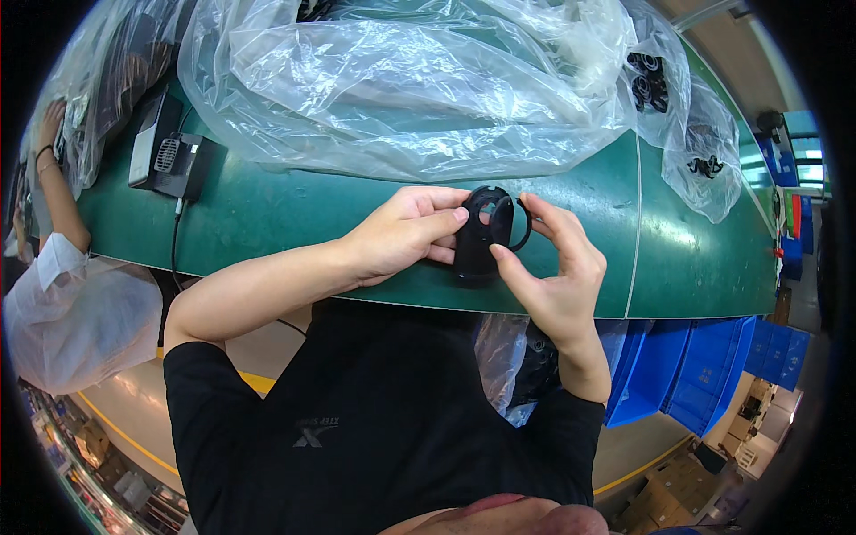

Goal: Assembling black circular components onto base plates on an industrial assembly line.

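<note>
Near the front edge of the green table, my left hand (410, 230) grips a black plastic housing (477, 256) with a round opening in its upper part. Its thumb lies on the front of the housing, and the other fingers are partly hidden behind it. On the right, my right hand (560, 259) pinches a thin black ring (528, 227) between thumb and fingers. The ring stands at an angle close beside the round opening; whether the two touch, I cannot tell.
Large clear plastic bags (428, 107) cover the table's far side. Black parts (649, 85) lie in bags at the far right. A black device with a cable (183, 165) stands left. Blue bins (687, 374) sit below the right edge. Another person's arm (62, 192) is at far left.
</note>
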Demonstrator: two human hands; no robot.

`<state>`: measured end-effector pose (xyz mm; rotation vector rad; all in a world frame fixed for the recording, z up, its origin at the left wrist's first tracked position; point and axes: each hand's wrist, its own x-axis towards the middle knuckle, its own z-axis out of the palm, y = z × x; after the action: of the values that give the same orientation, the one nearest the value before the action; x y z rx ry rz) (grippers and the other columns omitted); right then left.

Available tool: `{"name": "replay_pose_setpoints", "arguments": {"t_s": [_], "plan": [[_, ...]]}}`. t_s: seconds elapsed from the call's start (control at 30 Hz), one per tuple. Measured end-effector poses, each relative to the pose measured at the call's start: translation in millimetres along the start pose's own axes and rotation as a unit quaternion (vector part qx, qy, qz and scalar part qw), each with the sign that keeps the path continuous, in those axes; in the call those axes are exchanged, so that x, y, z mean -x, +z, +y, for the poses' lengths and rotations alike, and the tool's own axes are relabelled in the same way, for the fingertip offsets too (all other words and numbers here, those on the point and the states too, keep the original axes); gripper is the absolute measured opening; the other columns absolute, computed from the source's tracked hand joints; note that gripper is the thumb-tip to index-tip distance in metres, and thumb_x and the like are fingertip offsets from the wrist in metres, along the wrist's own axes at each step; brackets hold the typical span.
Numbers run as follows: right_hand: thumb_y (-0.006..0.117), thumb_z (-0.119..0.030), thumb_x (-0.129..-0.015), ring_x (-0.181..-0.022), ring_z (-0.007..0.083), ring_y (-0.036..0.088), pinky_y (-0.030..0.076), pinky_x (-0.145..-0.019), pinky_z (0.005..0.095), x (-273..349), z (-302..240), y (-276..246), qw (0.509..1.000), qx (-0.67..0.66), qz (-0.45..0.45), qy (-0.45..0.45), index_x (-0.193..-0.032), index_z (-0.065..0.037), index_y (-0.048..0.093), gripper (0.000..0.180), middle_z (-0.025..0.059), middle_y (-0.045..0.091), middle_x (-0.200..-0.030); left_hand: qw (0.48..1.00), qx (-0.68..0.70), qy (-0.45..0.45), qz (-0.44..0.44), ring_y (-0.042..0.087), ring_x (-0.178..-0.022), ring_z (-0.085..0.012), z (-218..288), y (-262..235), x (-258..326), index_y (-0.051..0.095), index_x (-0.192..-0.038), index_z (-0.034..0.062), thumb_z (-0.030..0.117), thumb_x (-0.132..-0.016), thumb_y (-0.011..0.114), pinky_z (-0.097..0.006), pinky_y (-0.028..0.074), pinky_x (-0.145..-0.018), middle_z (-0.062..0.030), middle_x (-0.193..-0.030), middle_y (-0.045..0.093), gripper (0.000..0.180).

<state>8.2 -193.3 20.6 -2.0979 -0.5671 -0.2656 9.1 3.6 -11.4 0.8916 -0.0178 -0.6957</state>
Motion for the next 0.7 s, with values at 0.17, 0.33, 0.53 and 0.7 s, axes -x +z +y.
{"name": "replay_pose_setpoints", "arguments": {"t_s": [0.17,0.33,0.53,0.7], "plan": [[0.074,-0.001,-0.061,-0.090,0.0288,0.060,0.050,-0.076,0.0338,-5,-5,10,0.997,0.058,-0.012,-0.052,-0.107,0.007,0.058,0.049,0.0177,0.063,-0.097,1.000,-0.013,0.005,-0.004,0.059,-0.096,-0.0131,2,0,2,0.047,-0.125,0.0001,0.012,-0.095,0.040,-0.031,0.049,-0.086,-0.0060,-0.111,0.058,0.033],[0.073,0.000,-0.062,-0.090,0.0307,0.059,0.049,-0.076,0.0350,-6,-8,14,0.993,0.090,-0.018,-0.079,-0.107,0.008,0.057,0.049,0.0178,0.062,-0.098,1.000,-0.016,-0.004,-0.014,0.058,-0.099,-0.0122,4,0,5,0.041,-0.131,0.0021,0.016,-0.095,0.045,-0.028,0.050,-0.084,-0.0067,-0.119,0.055,0.039],[0.072,0.001,-0.063,-0.091,0.0327,0.057,0.048,-0.078,0.0368,-5,-15,16,0.990,0.115,-0.037,-0.078,-0.107,0.009,0.057,0.047,0.0189,0.062,-0.099,0.998,-0.056,-0.004,0.006,0.057,-0.096,-0.0083,1,0,4,0.043,-0.130,0.0032,0.015,-0.094,0.046,-0.024,0.050,-0.080,-0.0035,-0.115,0.057,0.038],[0.073,0.000,-0.061,-0.090,0.0289,0.059,0.049,-0.075,0.0332,-1,-13,21,0.974,0.191,-0.036,-0.113,-0.110,0.005,0.058,0.051,0.0177,0.062,-0.096,0.988,-0.141,0.026,0.059,0.053,-0.076,-0.0013,-2,3,3,0.055,-0.120,0.0025,0.019,-0.094,0.049,-0.017,0.045,-0.061,0.0013,-0.094,0.063,0.032]]}}
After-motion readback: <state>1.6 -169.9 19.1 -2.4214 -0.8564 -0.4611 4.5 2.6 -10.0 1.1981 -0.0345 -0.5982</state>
